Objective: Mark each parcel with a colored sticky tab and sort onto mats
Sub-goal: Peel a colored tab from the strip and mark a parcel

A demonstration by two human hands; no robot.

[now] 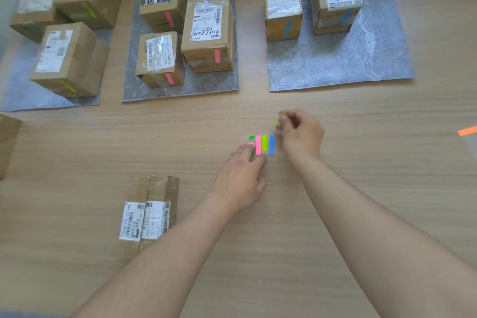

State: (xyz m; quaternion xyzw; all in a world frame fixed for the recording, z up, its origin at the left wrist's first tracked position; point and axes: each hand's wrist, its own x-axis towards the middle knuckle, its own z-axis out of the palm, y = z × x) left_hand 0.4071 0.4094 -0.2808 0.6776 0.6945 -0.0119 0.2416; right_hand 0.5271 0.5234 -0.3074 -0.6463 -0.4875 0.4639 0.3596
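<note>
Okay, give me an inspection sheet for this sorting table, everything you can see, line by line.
Surface: wooden table, three grey mats at the far side.
Job's things: left mat holds green-tabbed parcels; middle mat pink-tabbed ones; right mat blue-tabbed ones. One flat parcel lies unsorted near the front. Tab pad shows green, pink, lime and blue strips.
Clutter: orange tab at the right edge; box corner at the left edge.
Hands: left hand pins the pad; right hand pinches a yellowish tab.
Cables: nothing seen.
Surroundings: nothing seen.
</note>
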